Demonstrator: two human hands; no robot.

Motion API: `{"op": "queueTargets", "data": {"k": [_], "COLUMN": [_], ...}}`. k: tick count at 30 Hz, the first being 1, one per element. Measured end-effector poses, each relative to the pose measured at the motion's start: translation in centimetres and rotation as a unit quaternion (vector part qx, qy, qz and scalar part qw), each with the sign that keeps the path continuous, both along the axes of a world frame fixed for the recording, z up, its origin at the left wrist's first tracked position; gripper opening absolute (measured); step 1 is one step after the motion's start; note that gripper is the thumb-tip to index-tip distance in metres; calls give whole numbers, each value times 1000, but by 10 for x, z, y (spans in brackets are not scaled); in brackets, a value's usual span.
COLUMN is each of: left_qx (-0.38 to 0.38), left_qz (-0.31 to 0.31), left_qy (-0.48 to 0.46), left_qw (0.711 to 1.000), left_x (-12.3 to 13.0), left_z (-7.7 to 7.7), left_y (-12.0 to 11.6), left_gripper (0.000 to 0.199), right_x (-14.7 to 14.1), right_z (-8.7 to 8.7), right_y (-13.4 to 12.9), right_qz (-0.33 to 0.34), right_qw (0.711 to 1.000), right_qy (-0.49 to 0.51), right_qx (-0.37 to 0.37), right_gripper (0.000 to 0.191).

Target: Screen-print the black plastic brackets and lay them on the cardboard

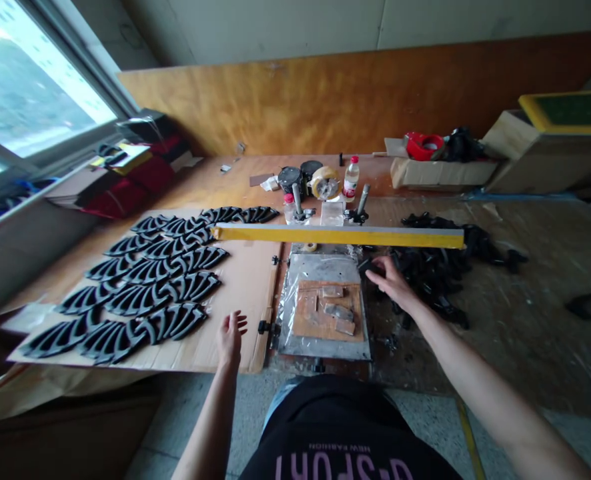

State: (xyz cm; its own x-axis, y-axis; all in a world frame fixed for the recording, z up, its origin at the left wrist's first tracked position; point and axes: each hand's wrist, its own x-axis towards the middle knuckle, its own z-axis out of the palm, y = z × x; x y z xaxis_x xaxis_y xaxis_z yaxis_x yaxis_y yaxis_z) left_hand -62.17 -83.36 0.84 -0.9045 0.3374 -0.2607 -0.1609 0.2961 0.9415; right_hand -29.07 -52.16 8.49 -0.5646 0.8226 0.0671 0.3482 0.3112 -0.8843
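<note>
My right hand (389,279) is closed on a small black part (368,265) beside the right edge of a metal plate (315,267). Over the cardboard's right portion hangs my left hand (232,333), fingers apart, holding nothing. Wooden pieces (338,312) lie on a wooden board (303,327) on the plate. Rows of black curved parts (145,287) cover the cardboard (245,280) at left. A loose heap of black parts (435,280) is right of my right hand. A long yellow-edged bar (340,236) spans above the plate's far end.
Behind the bar stand a red-capped bottle (350,180), a tape roll (325,183) and black round containers (290,180). A cardboard box (440,173) with a red tape dispenser (424,145) sits back right. Red boxes (140,180) are by the window.
</note>
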Motion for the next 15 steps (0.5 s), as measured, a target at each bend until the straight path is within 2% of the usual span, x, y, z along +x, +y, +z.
{"op": "queueTargets", "data": {"k": [3, 6, 10, 12, 15], "left_qx": [45, 85, 142, 182, 254], "left_qz": [-39, -76, -123, -137, -136], "left_qy": [13, 30, 70, 92, 120], "left_qw": [998, 993, 980, 969, 950], "left_x": [5, 11, 17, 20, 27], "left_z": [27, 59, 112, 141, 178], "left_y": [33, 67, 103, 117, 136], "left_gripper": [48, 49, 45, 40, 32], "right_x": [-38, -67, -76, -75, -76], "right_z": [-4, -10, -6, -1, 0], "right_y": [-59, -94, -103, -101, -101], "right_qz": [112, 148, 102, 90, 128], "right_qw": [986, 945, 909, 907, 914], "right_qy": [-103, -239, -317, -316, -263], "right_qx": [64, 165, 249, 262, 281], "right_gripper": [17, 14, 17, 19, 34]}}
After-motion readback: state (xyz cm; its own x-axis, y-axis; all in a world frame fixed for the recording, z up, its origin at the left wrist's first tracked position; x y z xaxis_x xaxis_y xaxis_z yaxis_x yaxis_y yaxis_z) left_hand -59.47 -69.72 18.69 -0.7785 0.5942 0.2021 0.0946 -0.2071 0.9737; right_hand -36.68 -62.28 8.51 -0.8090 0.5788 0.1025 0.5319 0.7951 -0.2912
